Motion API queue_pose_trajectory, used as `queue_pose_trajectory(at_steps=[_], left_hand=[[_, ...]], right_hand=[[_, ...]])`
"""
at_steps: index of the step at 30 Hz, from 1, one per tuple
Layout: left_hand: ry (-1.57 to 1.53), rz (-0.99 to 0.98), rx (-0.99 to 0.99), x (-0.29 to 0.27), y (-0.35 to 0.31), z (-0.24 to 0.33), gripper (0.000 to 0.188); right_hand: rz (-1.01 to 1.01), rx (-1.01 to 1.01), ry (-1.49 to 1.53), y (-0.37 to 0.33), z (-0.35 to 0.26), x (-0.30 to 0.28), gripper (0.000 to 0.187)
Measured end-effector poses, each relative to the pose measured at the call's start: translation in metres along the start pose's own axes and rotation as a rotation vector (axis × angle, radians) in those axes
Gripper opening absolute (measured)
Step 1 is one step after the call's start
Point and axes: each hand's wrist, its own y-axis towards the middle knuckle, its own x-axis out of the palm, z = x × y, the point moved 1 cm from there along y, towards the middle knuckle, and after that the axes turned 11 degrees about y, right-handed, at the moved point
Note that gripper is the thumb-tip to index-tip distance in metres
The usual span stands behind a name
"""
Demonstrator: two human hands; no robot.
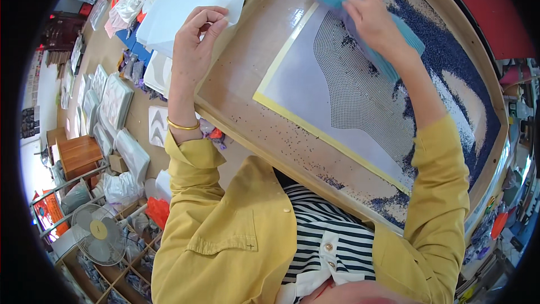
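My left hand (199,36) pinches the lower corner of a thin white sheet (197,0) between thumb and fingers, just over the tray's left rim. Across the wooden tray (236,81), my right hand (371,17) grips a soft teal cloth (409,35), blurred by motion, its index finger pointing away. Beneath the cloth lies a pale template sheet (298,81) edged with yellow tape; a curved field of tiny holes (351,87) runs across it. Small dark blue beads (461,70) are heaped along the tray's right side, with others scattered near its front edge.
Wrapped white panels (117,101) stand on the floor at left. Lower left are a fan (98,233) and a divided wooden box (109,278) of bagged goods. A red surface (495,11) lies beyond the tray's far right corner.
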Motion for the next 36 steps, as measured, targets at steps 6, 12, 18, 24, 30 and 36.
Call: queue_pose_trajectory(at_steps=[6, 12, 18, 24, 30, 36], left_hand=[[0.029, 0.001, -0.019, 0.000, -0.003, 0.000, 0.011], [0.034, -0.007, 0.026, 0.001, 0.000, 0.002, 0.011], [0.023, -0.005, 0.045, 0.000, -0.001, -0.003, 0.011], [0.005, 0.002, 0.042, -0.004, -0.004, -0.009, 0.011], [0.050, -0.001, 0.070, 0.002, -0.001, 0.002, 0.012], [0.054, 0.003, 0.070, 0.000, -0.001, -0.006, 0.017]], right_hand=[[0.053, -0.120, -0.664, -0.021, -0.047, 0.038, 0.033], [0.077, 0.228, -0.629, -0.012, -0.045, 0.001, 0.030], [0.038, -0.166, -0.582, -0.063, -0.008, -0.031, 0.034], [0.044, 0.073, -0.048, -0.084, -0.052, -0.001, 0.028], [0.039, -0.054, -0.277, -0.055, -0.079, 0.028, 0.035], [0.128, 0.127, -0.770, -0.043, -0.046, 0.008, 0.047]])
